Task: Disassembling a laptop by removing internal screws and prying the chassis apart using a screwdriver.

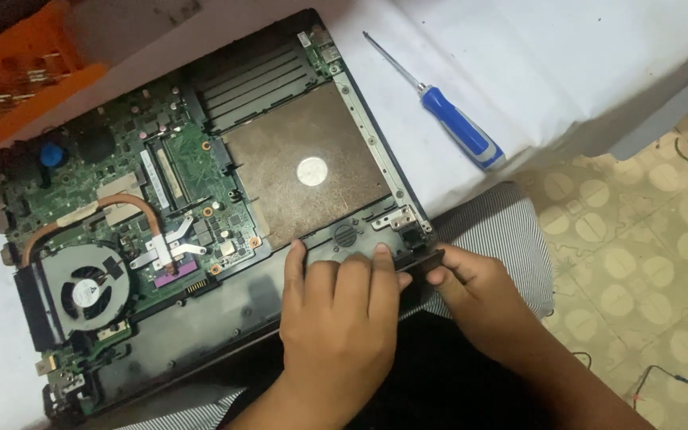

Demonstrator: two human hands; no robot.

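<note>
We judge the opened laptop (201,215) to be flat, stiff and fairly heavy for its thickness, yet fragile wherever its insides lie bare, so the safest hold seems to be the black plastic rim along the near edge and the corners, never the green circuit board (121,167) or the fan (85,291). It lies at a slant on the white-covered surface (583,64), its near edge overhanging toward our lap, bottom cover off. Our left hand (336,314) rests flat on that near rim, fingers spread and pressing down, not closed around anything. Our right hand (471,291) pinches the near right corner by the metal hinge (396,221), thumb and fingertips clamped on the black edge. Inside we see a copper heat pipe (133,203) curving from the fan across the board, a brownish metal plate (304,171) with a round silver sticker, and a ribbed black panel above it. A blue-handled screwdriver (447,115) lies well apart on the cloth to the right, and an orange tray (21,72) sits at the far left corner.
</note>
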